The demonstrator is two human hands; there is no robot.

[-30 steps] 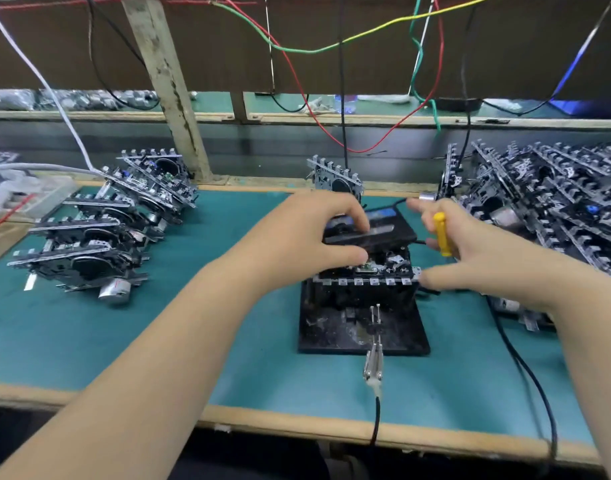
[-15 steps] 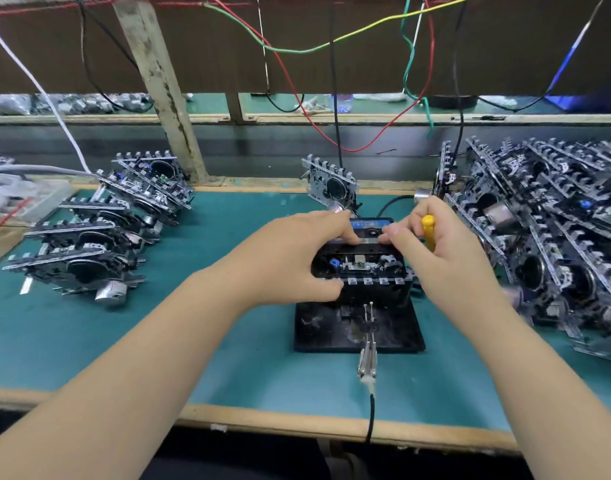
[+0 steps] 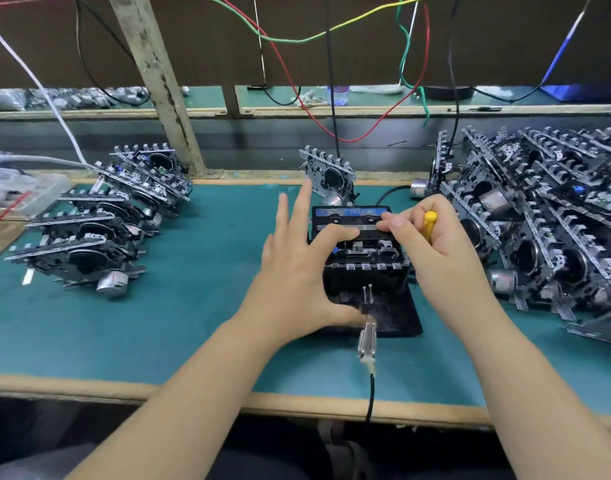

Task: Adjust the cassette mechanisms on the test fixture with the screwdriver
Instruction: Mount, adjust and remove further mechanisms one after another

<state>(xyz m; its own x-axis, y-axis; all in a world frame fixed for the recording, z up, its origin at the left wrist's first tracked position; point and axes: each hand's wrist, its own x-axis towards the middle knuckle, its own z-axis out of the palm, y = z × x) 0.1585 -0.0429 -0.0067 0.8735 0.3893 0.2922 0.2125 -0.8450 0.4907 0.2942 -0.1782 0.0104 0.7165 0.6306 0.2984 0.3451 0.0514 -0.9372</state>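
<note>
A black test fixture [image 3: 394, 315] sits mid-table on the green mat, with a cassette mechanism [image 3: 364, 261] mounted on it and a black cassette tape [image 3: 349, 218] with a blue label in the mechanism. My left hand [image 3: 297, 271] is spread: its thumb rests on the fixture's front and one fingertip presses on the cassette, while the other fingers stick up. My right hand [image 3: 432, 247] grips a yellow-handled screwdriver [image 3: 429, 223] in its curled fingers and touches the cassette's right edge with its thumb. The screwdriver's tip is hidden behind the hand.
A stack of cassette mechanisms [image 3: 99, 223] lies at the left, a large pile [image 3: 539, 216] fills the right side, and one mechanism [image 3: 328, 176] stands behind the fixture. A metal probe [image 3: 366, 337] with a black cable leads from the fixture over the table's front edge. Coloured wires hang above.
My left hand has opened from its grasp on the cassette and mechanism, fingers now spread upward. The cassette lies flat in the mechanism. My right hand stays by its right edge with the screwdriver.
</note>
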